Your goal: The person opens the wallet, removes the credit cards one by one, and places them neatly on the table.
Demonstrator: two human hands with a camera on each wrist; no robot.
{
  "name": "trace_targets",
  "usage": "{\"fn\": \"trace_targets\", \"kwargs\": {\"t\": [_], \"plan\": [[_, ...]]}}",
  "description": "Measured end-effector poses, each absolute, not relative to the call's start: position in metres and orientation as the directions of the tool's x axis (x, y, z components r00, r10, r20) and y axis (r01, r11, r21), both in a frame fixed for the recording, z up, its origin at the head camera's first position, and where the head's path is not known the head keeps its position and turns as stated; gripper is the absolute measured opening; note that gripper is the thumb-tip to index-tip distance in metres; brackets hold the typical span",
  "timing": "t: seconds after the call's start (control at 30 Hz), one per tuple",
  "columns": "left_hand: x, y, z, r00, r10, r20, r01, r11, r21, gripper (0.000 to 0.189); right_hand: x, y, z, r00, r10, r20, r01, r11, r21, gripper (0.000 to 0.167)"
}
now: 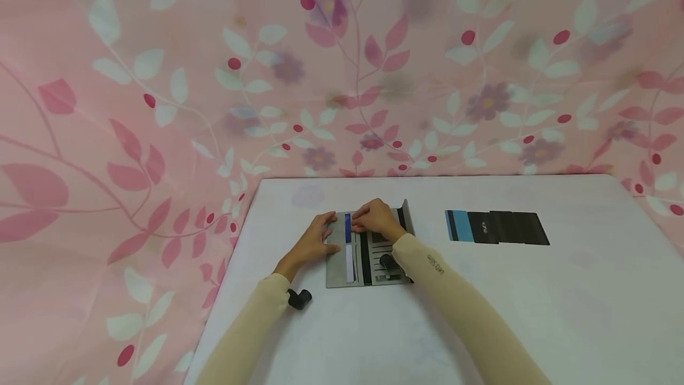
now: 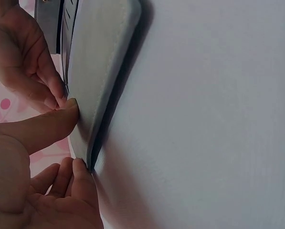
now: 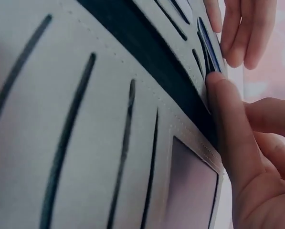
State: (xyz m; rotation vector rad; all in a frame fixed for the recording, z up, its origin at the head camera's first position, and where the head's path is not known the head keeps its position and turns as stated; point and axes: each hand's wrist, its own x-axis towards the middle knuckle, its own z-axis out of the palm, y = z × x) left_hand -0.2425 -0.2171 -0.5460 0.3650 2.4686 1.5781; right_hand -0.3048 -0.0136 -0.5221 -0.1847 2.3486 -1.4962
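A grey wallet (image 1: 335,272) lies unfolded, with card slots, a dark centre strip and a clear window (image 3: 192,186). A blue card (image 1: 348,227) stands partly out of a slot in the left panel; below it a white card (image 1: 350,263) shows in another. My left hand (image 1: 312,241) grips the wallet's left edge, its thumb (image 2: 61,121) on the panel and fingers at the corner. With bent fingers my right hand (image 1: 376,218) pinches at the blue card's right side, the index fingertip (image 3: 218,83) right at the slot.
To the right, several dark cards (image 1: 513,227) lie in an overlapping row with a blue-and-black card (image 1: 459,226) at the left end. A white cloth (image 1: 588,290) covers the table, and a pink floral curtain (image 1: 374,76) hangs behind. The wallet's right flap (image 1: 408,215) stands raised.
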Motion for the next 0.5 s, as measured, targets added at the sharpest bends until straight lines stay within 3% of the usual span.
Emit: {"fn": "trace_targets", "kwargs": {"t": [0.17,0.27,0.5], "plan": [[-0.242,-0.217,-0.546,-0.954,0.297,-0.031,0.1,0.415,0.905,0.093,-0.306,-0.015,-0.523,-0.893,-0.341,-0.294,0.204,0.275,-0.939,0.015],[-0.242,-0.217,-0.546,-0.954,0.298,-0.033,0.093,0.4,0.912,0.094,-0.307,-0.016,-0.524,-0.886,-0.346,-0.31,0.229,0.254,-0.94,0.015],[-0.243,-0.218,-0.548,-0.951,0.308,-0.013,0.101,0.353,0.93,0.094,-0.308,-0.024,-0.522,-0.894,-0.348,-0.282,0.136,0.388,-0.912,0.011]]}}
